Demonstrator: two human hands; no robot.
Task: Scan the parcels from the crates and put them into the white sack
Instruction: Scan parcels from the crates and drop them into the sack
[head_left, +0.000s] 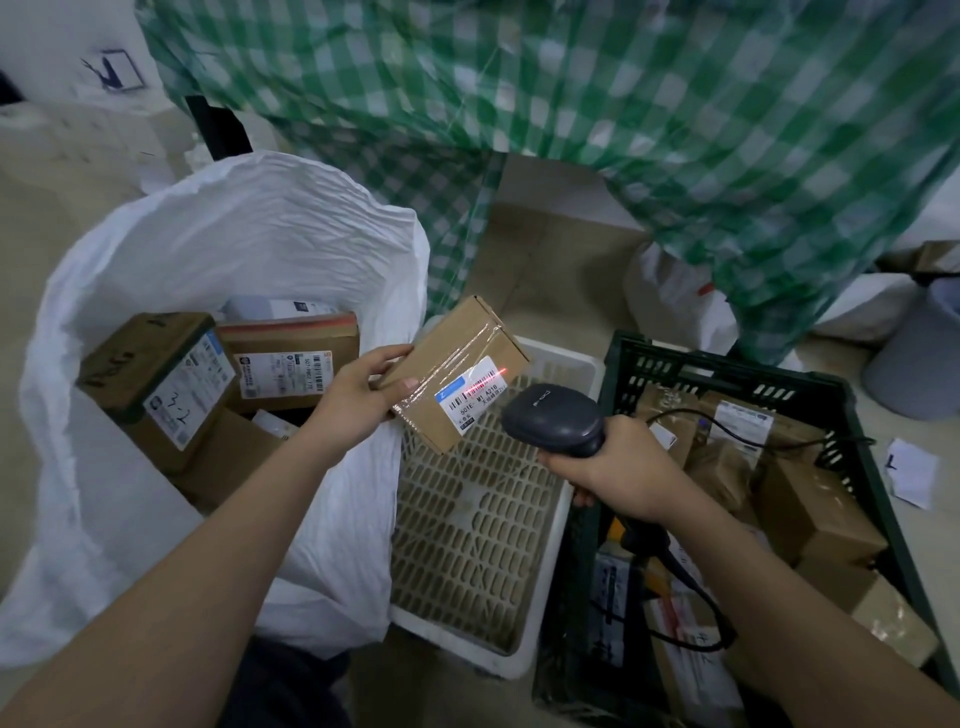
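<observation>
Left hand (363, 387): grips the near-left end of a small brown cardboard parcel (457, 371) wrapped in clear tape, held in the air above the white perforated plastic crate (550, 535).
Right hand (618, 473): clamped round the handle of the dark grey handheld barcode scanner (553, 418), whose red line lies across the parcel's white label (475, 395).
Key relation: the parcel's long axis runs from near-left to far-right; the open white woven sack (249, 228) lies just left of it, on the left hand's side.
Other: the dark green plastic crate (852, 410) with more boxes sits to the right.
</observation>
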